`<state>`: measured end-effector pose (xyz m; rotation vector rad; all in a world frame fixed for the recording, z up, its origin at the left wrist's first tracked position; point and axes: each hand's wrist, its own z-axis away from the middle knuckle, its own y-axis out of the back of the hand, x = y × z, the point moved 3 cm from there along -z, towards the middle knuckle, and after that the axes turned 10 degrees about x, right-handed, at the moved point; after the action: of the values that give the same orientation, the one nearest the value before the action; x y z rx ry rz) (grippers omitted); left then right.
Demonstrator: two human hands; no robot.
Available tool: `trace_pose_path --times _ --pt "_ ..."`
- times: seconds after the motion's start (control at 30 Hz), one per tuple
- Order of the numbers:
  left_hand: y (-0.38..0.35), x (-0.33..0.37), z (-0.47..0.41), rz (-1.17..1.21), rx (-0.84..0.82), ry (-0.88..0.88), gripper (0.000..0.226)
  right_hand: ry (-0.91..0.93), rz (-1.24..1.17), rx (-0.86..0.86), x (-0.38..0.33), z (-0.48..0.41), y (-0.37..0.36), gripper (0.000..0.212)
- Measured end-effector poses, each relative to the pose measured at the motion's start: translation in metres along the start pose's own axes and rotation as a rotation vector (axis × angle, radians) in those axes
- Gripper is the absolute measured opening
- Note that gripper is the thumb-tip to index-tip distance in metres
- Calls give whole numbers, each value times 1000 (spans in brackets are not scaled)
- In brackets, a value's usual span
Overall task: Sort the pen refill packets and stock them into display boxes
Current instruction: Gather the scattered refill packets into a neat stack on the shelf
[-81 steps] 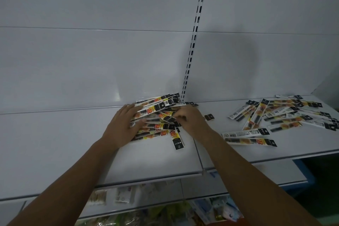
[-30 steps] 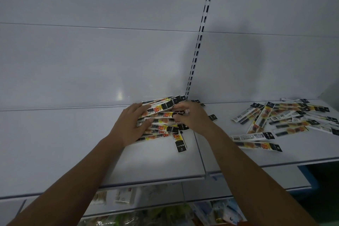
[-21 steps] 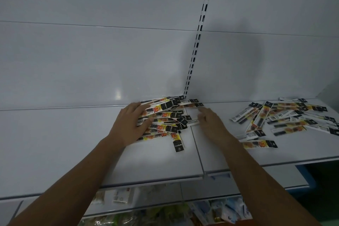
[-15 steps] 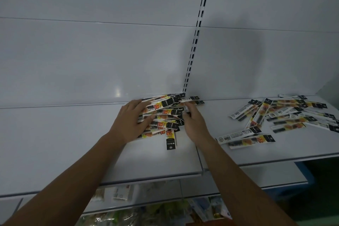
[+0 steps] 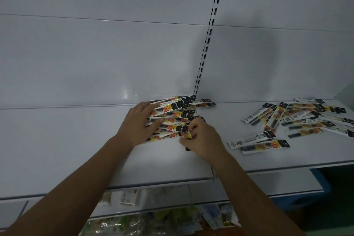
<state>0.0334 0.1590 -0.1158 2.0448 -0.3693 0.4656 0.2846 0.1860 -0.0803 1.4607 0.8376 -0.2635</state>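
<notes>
We record a white shelf [image 5: 57,149] below a plain back panel [image 5: 95,59]. On its right side, well apart from the hands, lies a scattered heap [image 5: 306,119] of refill packets. The gathered stack [image 5: 176,115] sits against the back panel, with long axes running left to right. The left hand [image 5: 139,123] lies flat with fingers spread and presses the stack's left end. The right hand [image 5: 203,140], nearer the stack's right end, pinches a loose packet [image 5: 186,135] at the near corner, crosswise to the rest. In our judgement it must turn parallel before joining. No display box is in view.
</notes>
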Motion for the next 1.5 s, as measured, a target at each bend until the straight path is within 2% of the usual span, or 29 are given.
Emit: trace_pose_path --times 0.1,0.2,0.27,0.37,0.47,0.53,0.7,0.77,0.87,0.97,1.07,1.1,1.23,1.37,1.5 --pt "2 3 0 13 8 -5 61 -56 -135 -2 10 -8 20 34" --pt "3 3 1 17 12 7 61 -56 -211 78 23 -17 47 19" --pt "2 2 2 10 8 18 63 -106 -302 179 31 -21 67 15" --pt "2 3 3 6 4 22 63 -157 -418 416 37 -27 96 12" --pt "4 4 4 21 10 36 65 -142 -523 616 31 -33 114 18" --pt "6 7 5 52 32 49 66 -75 -511 549 18 -39 108 18" --pt "12 9 7 159 65 100 73 90 -340 65 -18 -50 44 18" --pt "13 5 9 178 69 138 74 158 -242 -8 -18 -56 16 20" --pt "14 2 9 185 81 202 71 166 -158 154 -12 -65 -3 34" --pt "17 5 7 221 126 283 62 -61 -181 345 10 -80 1 51" --pt "16 9 1 282 167 378 59 -201 -162 299 53 -109 -13 76" --pt "15 10 0 302 175 414 58 -210 -158 278 57 -113 -17 73" --pt "11 18 -3 317 236 500 50 -124 -216 193 4 -84 -15 41" --pt "9 23 -6 377 257 562 46 -65 -303 140 -13 -74 -27 49" --pt "15 18 -5 442 278 581 49 -189 -489 248 5 -73 -12 40"
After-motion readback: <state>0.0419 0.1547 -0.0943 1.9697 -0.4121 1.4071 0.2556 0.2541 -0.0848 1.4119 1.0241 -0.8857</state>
